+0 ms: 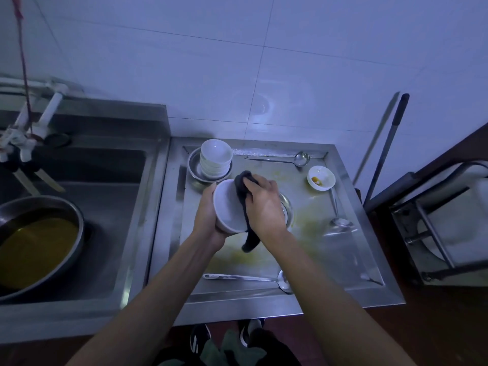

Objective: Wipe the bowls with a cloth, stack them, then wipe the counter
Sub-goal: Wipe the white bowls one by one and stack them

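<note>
Wiping a bowl above the steel surface (343,249).

The left hand (208,220) grips a white bowl (228,210) at mid-frame, tilted on its side; the right hand (264,204) clutches a dark cloth (244,191) pressed into it, fingers curled round the cloth. A stack (216,159) of bowls sits at 11 o'clock in a metal dish; a dirty bowl (321,178) lies at 2 o'clock.

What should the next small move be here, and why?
Probably finish rubbing the cloth round the held bowl, then set it on the stack. The left hand grips the bowl tilted above the counter; the right hand presses the cloth into it. One dirty bowl waits.
</note>
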